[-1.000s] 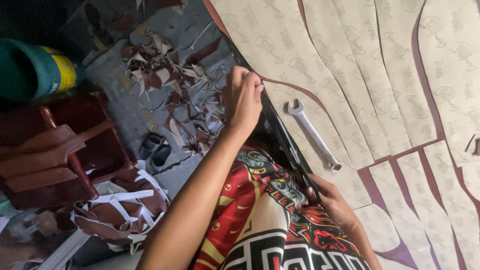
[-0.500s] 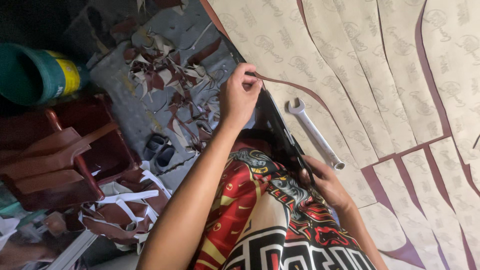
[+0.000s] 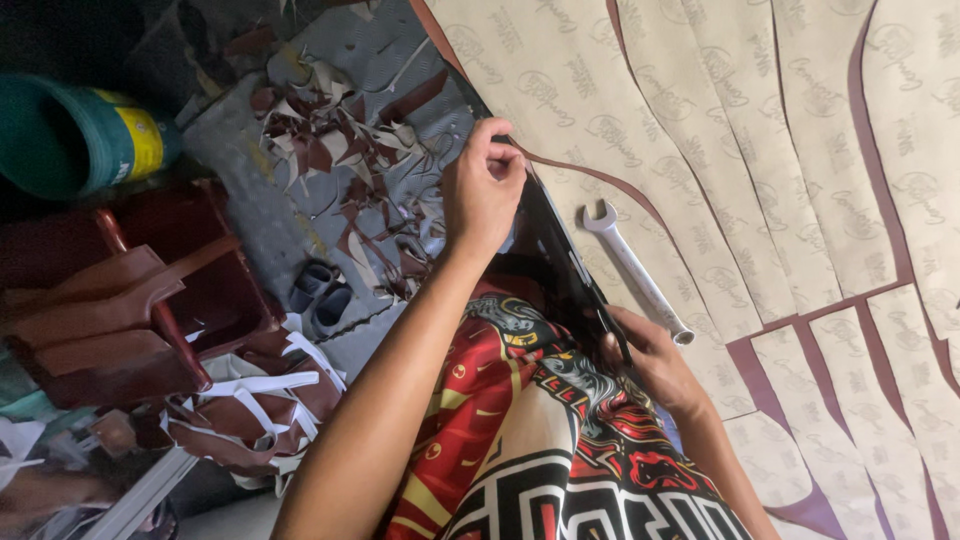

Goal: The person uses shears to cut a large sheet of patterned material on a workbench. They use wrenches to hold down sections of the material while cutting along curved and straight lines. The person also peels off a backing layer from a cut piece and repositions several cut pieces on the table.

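Pinching: our left hand (image 3: pixel 482 188) has thumb and forefinger clenched on the end of a thin maroon strip (image 3: pixel 600 185) at the edge of the surface (image 3: pixel 560 250).
Strip's place: it lies on the sheet of cream pattern pieces (image 3: pixel 720 150), its held end just at the surface's dark edge.
Strip's long axis: from the grip it runs toward 4 o'clock, curving past the wrench and on between the cream pieces.
Nearer hand: the left one, already on the strip's end; our right hand (image 3: pixel 650 355) sits well along toward 5 o'clock at the same edge.
Right grip: fingers curled at the edge, seemingly pressing the sheet down; we cannot tell whether they grasp anything.
Wrench (image 3: pixel 635 268): a silver open-ended spanner resting on the cream pieces, between our two hands, its long axis nearly parallel to the edge.
Offcuts (image 3: pixel 350 170): maroon and cream scraps on the floor at 9 o'clock from the left hand.
Further out: a teal bucket (image 3: pixel 75 145) at 10 o'clock, small dark sandals (image 3: pixel 322 297) on the floor below the scraps.
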